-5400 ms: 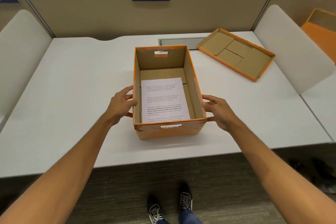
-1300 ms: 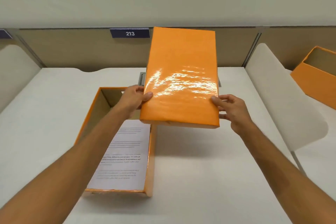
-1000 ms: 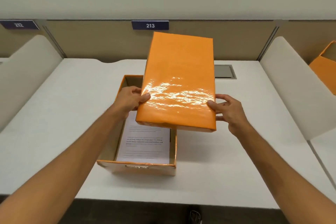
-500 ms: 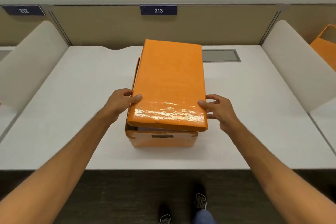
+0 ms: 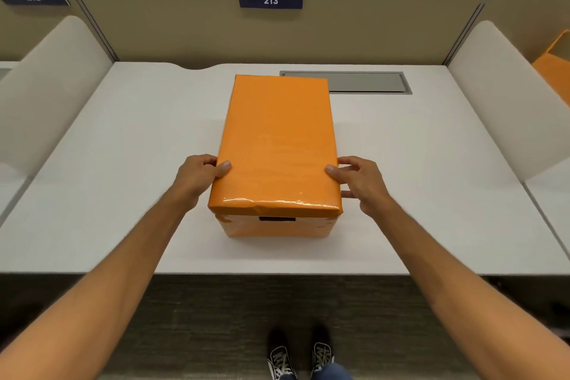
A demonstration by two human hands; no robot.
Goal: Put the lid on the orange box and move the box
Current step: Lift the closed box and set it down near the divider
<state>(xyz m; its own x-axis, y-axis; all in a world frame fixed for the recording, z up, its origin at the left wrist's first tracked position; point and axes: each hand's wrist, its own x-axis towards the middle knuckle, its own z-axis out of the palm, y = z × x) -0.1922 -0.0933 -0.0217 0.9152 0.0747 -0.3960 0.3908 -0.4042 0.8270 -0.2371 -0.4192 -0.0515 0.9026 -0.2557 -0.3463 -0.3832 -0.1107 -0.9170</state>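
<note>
From the head camera, the glossy orange lid (image 5: 277, 145), a flat rectangle with a creased, shiny near edge, sits on the orange box (image 5: 277, 228), a cardboard carton with a dark handle slot in its near face, standing mid-way across the smooth white desk (image 5: 123, 163). Half a second ago the lid hung askew over the box with a gap at the front; now it lies square and down, the left hand (image 5: 197, 176) and right hand (image 5: 361, 182) each gripping a long side near the front corners, thumb on top and fingers curled over the edge. Behind the box lies a grey recessed cable tray (image 5: 364, 82), a sign reading 213 (image 5: 270, 0) hangs on the tan partition, curved white dividers flank the desk, and another orange box (image 5: 555, 65) shows at far right, none of it crowding the hands.
</note>
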